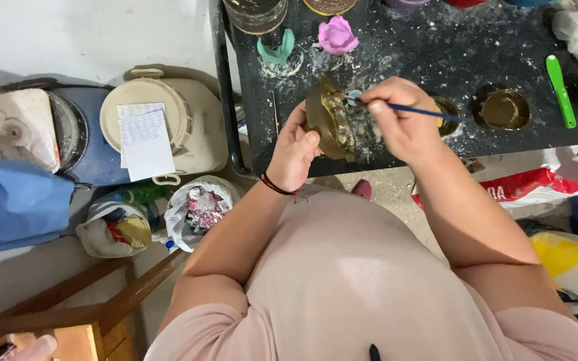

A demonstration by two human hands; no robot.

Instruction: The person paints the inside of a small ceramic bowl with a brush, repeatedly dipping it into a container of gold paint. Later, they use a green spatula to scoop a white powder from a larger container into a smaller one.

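Left hand clamps the tilted gold mould, cavity facing up. Right hand pinches the blue brush, handle at three o'clock, tip inside.

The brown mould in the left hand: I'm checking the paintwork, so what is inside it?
Inside the brown mould, a glossy, pale patchy surface shows. The brush tip reaches in; the right hand covers the rest.

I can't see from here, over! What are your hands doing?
Left hand grips brown mould. Right hand holds blue paintbrush, tip at mould. Nothing in between.
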